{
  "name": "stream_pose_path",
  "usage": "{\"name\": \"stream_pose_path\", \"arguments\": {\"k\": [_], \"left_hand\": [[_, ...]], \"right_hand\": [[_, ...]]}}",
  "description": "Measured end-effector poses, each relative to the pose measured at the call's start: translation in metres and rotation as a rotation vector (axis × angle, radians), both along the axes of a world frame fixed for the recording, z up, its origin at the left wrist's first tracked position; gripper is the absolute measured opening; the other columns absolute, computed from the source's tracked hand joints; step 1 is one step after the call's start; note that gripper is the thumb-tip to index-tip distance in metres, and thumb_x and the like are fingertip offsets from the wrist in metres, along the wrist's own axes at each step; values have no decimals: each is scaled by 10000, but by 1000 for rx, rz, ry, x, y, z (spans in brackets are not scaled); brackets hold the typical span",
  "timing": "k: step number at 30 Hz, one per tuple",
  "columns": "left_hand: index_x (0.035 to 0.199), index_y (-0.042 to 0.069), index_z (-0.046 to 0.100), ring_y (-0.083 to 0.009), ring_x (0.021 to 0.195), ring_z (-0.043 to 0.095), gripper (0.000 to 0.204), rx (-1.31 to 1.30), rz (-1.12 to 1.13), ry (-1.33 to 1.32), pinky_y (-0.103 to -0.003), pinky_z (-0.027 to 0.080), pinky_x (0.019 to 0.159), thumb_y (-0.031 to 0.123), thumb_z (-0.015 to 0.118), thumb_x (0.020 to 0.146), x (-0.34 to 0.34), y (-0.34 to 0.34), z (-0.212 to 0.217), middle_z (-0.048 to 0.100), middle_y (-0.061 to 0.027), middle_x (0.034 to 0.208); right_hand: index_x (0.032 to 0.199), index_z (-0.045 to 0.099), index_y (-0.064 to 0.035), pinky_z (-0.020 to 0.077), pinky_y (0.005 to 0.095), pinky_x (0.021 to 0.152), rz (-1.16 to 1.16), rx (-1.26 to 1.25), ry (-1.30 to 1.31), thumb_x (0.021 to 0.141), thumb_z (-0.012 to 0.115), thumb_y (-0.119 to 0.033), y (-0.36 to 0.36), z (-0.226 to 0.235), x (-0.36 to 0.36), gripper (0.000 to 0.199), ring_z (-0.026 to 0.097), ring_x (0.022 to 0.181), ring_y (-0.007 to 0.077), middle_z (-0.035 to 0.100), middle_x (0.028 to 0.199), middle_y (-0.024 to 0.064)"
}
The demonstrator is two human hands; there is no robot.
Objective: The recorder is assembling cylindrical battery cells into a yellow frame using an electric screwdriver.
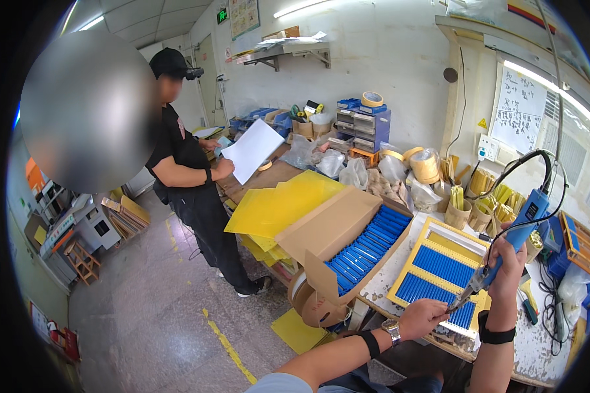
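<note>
In my right hand (pixel 503 265) is a blue corded electric screwdriver (pixel 522 219), gripped around its lower body and tilted so its metal front end points down and left. My left hand (pixel 423 318) is closed, its fingertips pinched together close to the tool's tip; whatever they hold is too small to make out. Both hands are over a yellow perforated frame (pixel 405 278) with rows of slim blue parts (pixel 443 263). Left of the frame stands an open cardboard box (pixel 322 227) packed with blue strip-like pieces (pixel 367 249).
Yellow sheets (pixel 278 208) lie beyond the box, and a brown reel (pixel 318 302) leans below it. Tubs of yellow strips (pixel 459 211) and bagged parts (pixel 392 168) line the back. A black cable (pixel 549 295) lies at right. A co-worker (pixel 187 164) holds white paper (pixel 252 150).
</note>
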State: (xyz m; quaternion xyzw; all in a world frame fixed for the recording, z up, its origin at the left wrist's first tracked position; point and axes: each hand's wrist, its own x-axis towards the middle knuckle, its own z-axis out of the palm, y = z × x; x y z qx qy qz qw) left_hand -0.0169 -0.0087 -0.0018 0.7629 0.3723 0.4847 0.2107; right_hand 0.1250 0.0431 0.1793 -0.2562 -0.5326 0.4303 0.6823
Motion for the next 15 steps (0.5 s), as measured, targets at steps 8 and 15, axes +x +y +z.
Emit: {"name": "stream_pose_path", "arguments": {"k": [8,15], "left_hand": [[767,12,672,-347,794,660,232,8,35,-55,-431,513,688,199,721,895,-3,1,2,689,-148,822],[744,25,675,-345,650,603,242,-34,55,-93,-434,446,575,216,739,878,0,1,0,599,-141,665]], "right_hand": [[1219,525,22,356,202,477,-12,-9,9,880,641,-125,1,1,-5,387,438,518,63,488,681,-4],[1234,523,26,357,201,478,-19,-1,56,881,640,-114,1,1,-4,398,441,523,64,493,694,0]]}}
